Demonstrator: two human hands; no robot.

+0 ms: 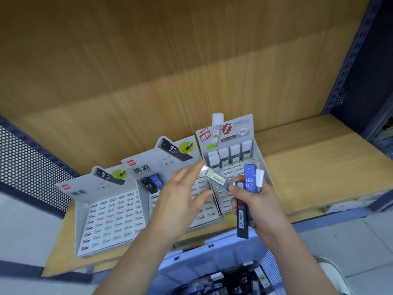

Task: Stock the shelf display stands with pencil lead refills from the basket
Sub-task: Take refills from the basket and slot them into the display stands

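The right hand (258,201) grips a bunch of refills (244,201) above the shelf (319,167), its fingers (236,191) closed around them; one clear case sticks out to the left. The left hand (180,201) hovers just beside that case with fingers spread, holding nothing. Three stands (110,220) sit on the shelf, and the basket (212,267) of refills lies below.
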